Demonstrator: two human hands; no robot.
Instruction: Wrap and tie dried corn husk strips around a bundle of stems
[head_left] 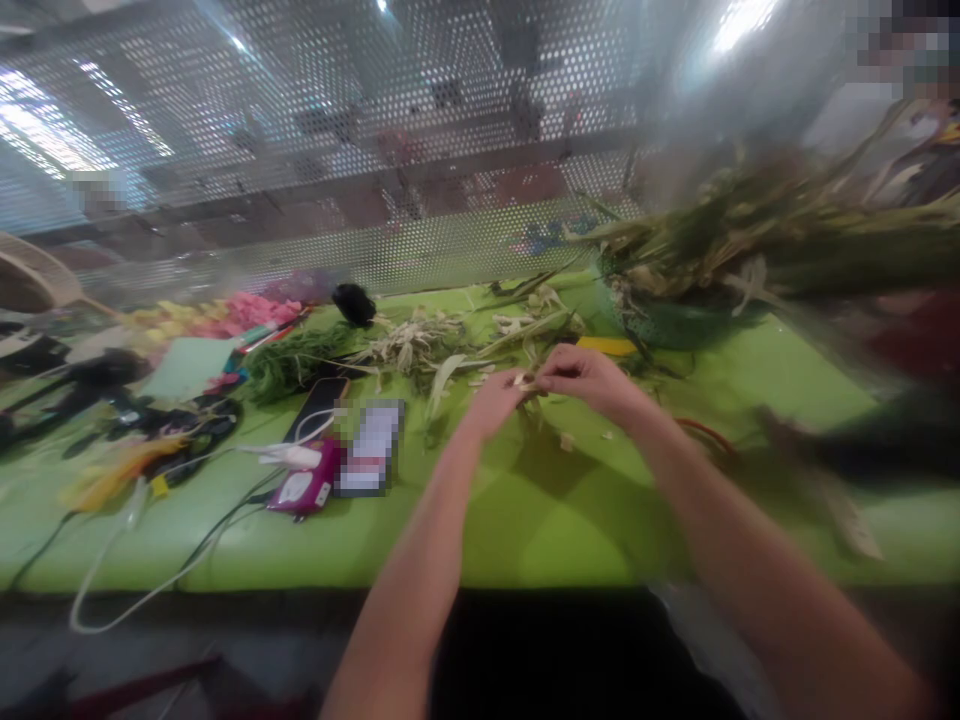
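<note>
My left hand (492, 404) and my right hand (589, 380) meet fingertip to fingertip above the green table (555, 540). Both are closed in a pinch on a small pale dried plant piece (529, 383), partly hidden by the fingers. Just beyond them lies a loose heap of dried plant strips (412, 340), pale and curled. A yellow flat piece (606, 346) rests behind my right hand. Small pale scraps (567, 441) are scattered below the hands.
To the right, a green basket (675, 322) carries a large bundle of dry stalks (720, 230). On the left are a phone (371, 450), a magenta power adapter (307, 482), a white cable (105, 570), green strands (300, 358) and pink pieces (259, 315). Behind stands a perforated metal panel (450, 235).
</note>
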